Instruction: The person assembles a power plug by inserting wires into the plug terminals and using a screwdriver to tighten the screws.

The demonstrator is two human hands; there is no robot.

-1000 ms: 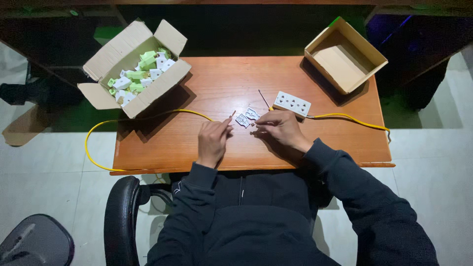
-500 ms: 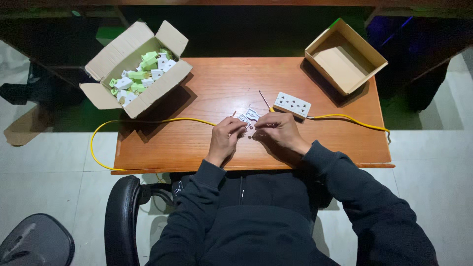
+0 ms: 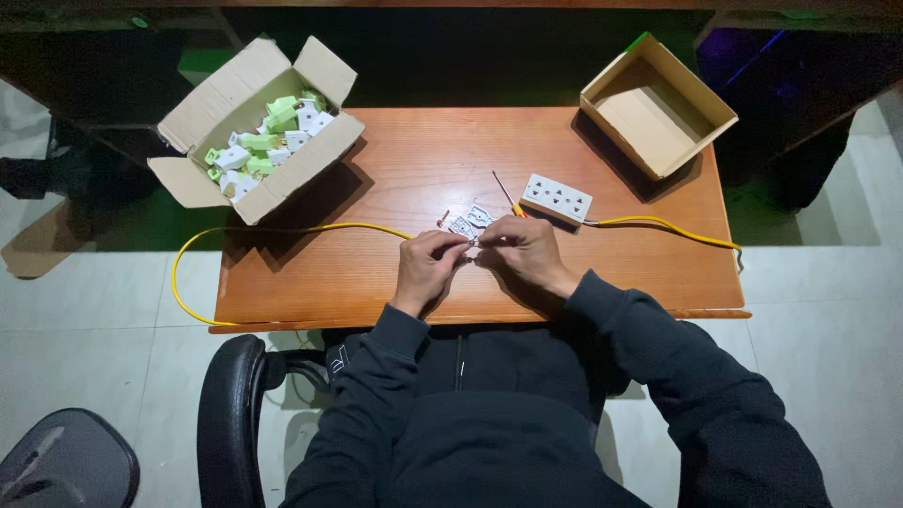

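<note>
Pinching something too small to identify, left hand (image 3: 428, 266) and right hand (image 3: 520, 257) meet beside white parts (image 3: 469, 223)

Wooden counter (image 3: 395, 179), reddish-brown, grain running lengthwise, lit brightly from above. Floor (image 3: 828, 357) of pale square tiles with thin grout lines, glossy near the counter's front edge. Beyond the far edge the room falls into deep shadow; dark furniture (image 3: 800, 85) at upper right carries a faint blue-violet glow. Black office chair (image 3: 230, 414) with curved armrest at lower left. Second dark seat (image 3: 66, 466) in the bottom-left corner.
</note>
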